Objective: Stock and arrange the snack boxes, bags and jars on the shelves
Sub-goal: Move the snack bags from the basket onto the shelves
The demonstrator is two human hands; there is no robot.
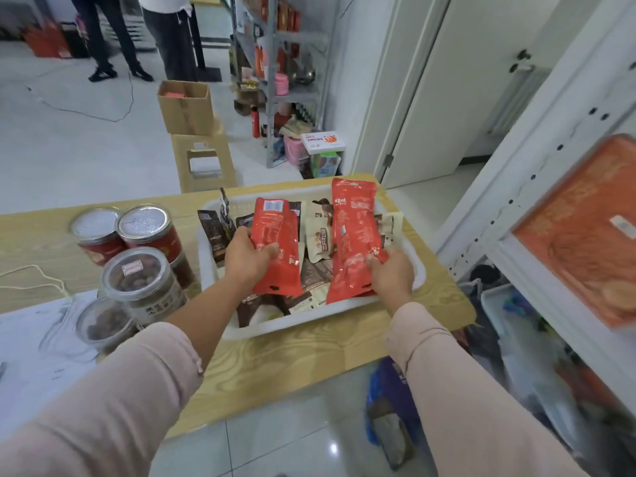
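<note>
A light wood-grain table [292, 366] carries a white plastic tray [296, 323] filled with snack bags [320, 239], with a cluster of lidded snack jars [142, 280] just left of it

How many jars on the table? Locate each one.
4. The left red jar and right red jar stand at the back; the clear jar sits before them; the nearest jar is by the left sleeve. Others may be hidden.

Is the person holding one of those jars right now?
No: the left hand grips the left red bag, the right hand the right red bag, over the white tray; the jars stand on the table beside it.
</note>
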